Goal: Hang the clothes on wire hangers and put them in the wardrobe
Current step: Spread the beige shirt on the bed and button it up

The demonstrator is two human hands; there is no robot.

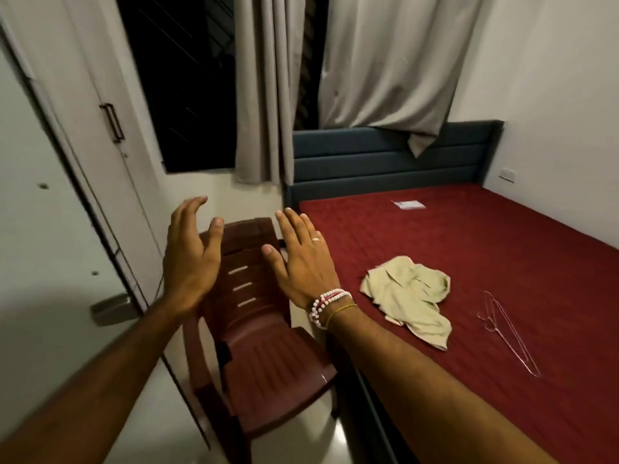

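Note:
A crumpled pale beige garment [410,296] lies on the red bed [502,249]. To its right on the mattress rest thin wire hangers [505,329], lying flat. My left hand [191,259] and my right hand [301,259] are both raised in the air above the brown plastic chair, fingers spread and holding nothing. A ring and beaded bracelets mark the right hand. The white wardrobe [100,135] stands at the left, its door with a dark handle [113,122].
A dark brown plastic chair [261,356] stands between the wardrobe and the bed. Grey curtains [385,61] hang over a dark window behind a blue headboard [385,159]. A small white card [408,205] lies far up the mattress.

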